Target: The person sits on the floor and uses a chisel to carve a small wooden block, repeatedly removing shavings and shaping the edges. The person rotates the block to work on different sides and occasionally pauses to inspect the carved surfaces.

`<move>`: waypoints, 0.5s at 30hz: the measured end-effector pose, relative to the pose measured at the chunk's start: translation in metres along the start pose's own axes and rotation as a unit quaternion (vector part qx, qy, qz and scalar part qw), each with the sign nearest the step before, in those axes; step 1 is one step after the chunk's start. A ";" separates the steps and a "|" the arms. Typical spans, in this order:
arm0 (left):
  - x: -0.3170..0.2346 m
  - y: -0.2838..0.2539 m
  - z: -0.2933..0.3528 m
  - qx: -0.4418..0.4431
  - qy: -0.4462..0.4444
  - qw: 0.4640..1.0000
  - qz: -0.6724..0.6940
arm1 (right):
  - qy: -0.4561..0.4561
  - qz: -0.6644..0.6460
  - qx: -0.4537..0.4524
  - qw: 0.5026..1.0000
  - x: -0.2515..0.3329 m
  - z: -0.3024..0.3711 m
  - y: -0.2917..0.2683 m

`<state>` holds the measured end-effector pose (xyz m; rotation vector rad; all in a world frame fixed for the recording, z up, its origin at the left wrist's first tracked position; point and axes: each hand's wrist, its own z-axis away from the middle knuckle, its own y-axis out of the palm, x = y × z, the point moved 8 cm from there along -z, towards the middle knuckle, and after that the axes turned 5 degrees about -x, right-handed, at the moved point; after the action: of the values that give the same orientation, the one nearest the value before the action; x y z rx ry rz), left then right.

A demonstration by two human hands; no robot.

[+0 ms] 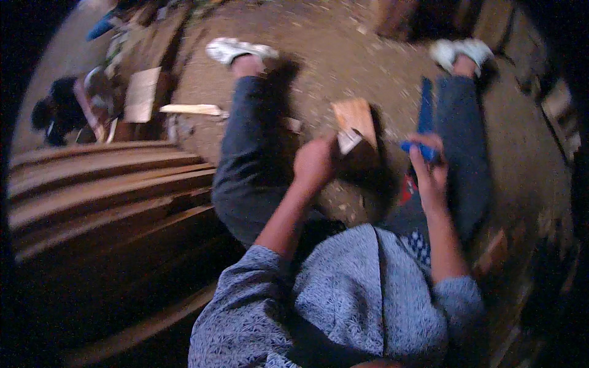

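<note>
Between my legs a pale orange-brown wooden block (354, 116) points away from me. A small whitish piece (350, 141) shows at its near end. My left hand (316, 162) is closed at the block's near left side, its fingertips beside the whitish piece. Blur hides what exactly it grips. My right hand (431, 168), further right and apart from the block, is wrapped round a short blue object (422, 150), possibly a handle. Beyond that hand, a long narrow blue strip (425, 104) lies along my right leg. Something red (406, 189) shows beside my right wrist.
Curved stacked planks (110, 184) fill the left side. A pale board (142, 95) and a thin wood strip (191, 110) are near them. Another person (67, 107) is at the far left. Wood scraps litter the brown ground (331, 55); timber (396, 18) stands at the far edge.
</note>
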<state>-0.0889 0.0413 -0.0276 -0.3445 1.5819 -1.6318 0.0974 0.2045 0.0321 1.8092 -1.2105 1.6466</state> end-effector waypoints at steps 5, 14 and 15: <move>-0.009 0.008 0.004 -0.045 0.072 0.996 0.032 | 0.059 -0.214 -0.008 0.975 -0.002 -0.038 -0.003; -0.014 0.007 0.005 -0.011 0.026 1.000 0.011 | 0.120 -0.472 -0.140 0.862 0.042 -0.073 0.015; -0.015 0.007 0.005 -0.027 0.044 0.999 0.011 | 0.045 -0.472 -0.101 0.875 0.047 -0.075 0.018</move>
<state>-0.0740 0.0492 -0.0286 -0.2857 1.6929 -1.6082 0.0352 0.2383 0.0887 1.7219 -0.2944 0.9629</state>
